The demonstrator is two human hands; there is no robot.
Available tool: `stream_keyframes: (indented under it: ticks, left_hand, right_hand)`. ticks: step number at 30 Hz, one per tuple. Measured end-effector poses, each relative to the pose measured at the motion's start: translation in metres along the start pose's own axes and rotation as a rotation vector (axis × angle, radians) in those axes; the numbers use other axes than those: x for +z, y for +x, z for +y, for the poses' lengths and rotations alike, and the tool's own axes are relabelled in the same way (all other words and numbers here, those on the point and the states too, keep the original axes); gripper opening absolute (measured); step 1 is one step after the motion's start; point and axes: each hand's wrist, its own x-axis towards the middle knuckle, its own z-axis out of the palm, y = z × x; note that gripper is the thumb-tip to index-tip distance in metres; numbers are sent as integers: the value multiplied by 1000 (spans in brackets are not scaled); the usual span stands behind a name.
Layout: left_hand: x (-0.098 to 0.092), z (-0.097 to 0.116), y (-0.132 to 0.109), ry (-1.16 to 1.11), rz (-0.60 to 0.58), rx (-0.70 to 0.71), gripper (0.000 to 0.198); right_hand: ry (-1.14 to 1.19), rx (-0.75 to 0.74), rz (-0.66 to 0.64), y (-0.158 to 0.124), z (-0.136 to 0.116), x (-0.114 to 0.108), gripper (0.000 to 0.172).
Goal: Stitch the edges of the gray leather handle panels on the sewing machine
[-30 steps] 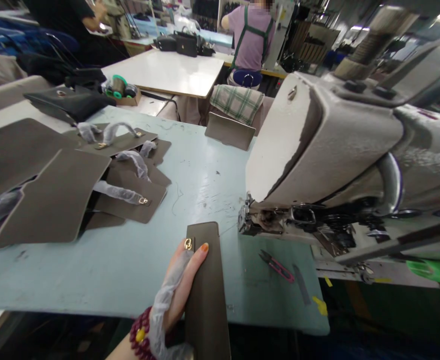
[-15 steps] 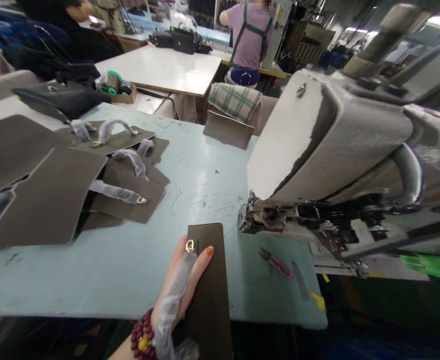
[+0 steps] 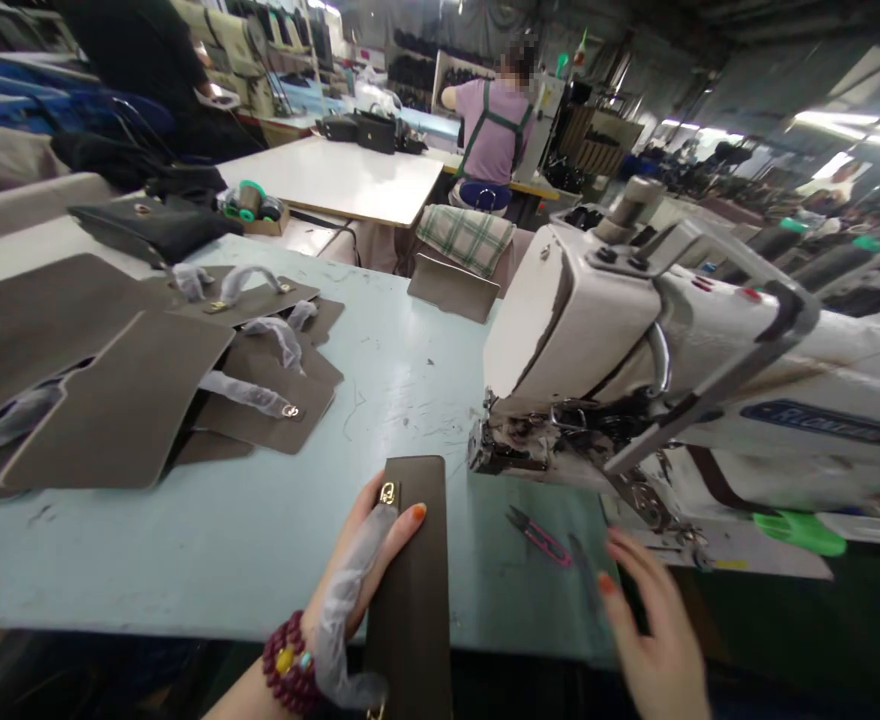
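Note:
My left hand [image 3: 369, 560] is closed on a dark grey-brown bag panel [image 3: 414, 600], its thumb on top and the other fingers underneath. The panel carries a plastic-wrapped handle [image 3: 342, 600] with gold-coloured metal fittings, which runs over the hand toward my beaded wrist. My right hand [image 3: 654, 625] is above the table's right edge, thumb and fingers apart, holding nothing. Left of it lie pink-handled thread snips [image 3: 541, 537] and a thin grey strip [image 3: 584, 570], the strip closest to its fingers.
A large sewing machine [image 3: 597, 330] fills the right side. Several similar panels with wrapped handles [image 3: 140, 390] are piled on the left of the pale blue table [image 3: 275, 560]. Another panel [image 3: 453, 287] rests at the far edge by a checked cloth [image 3: 466, 238]. A co-worker [image 3: 496, 130] sits beyond.
My right hand has come into view at the lower right, near the grey strip. My left hand still holds the bag panel. The view has tilted up, showing more of the room and sewing machine.

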Motion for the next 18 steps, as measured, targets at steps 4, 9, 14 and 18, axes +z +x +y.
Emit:
stream_keyframes:
  ticks: [4,9,14,18]
  left_hand:
    - [-1,0,-1,1,2,-6,66]
    - [1,1,-1,100,79,7,78]
    - [-22,-13,5,195,39,92,88]
    - [-89,-19,7,322,143,216,72]
  right_hand:
    - [84,5,-108,-36,-9,67,30]
    - [533,287,-439,-36,-65,88,43]
    - [1082,433,-804,-20,-109,113,45]
    - [1215,436,-821,-7,-124,135,36]
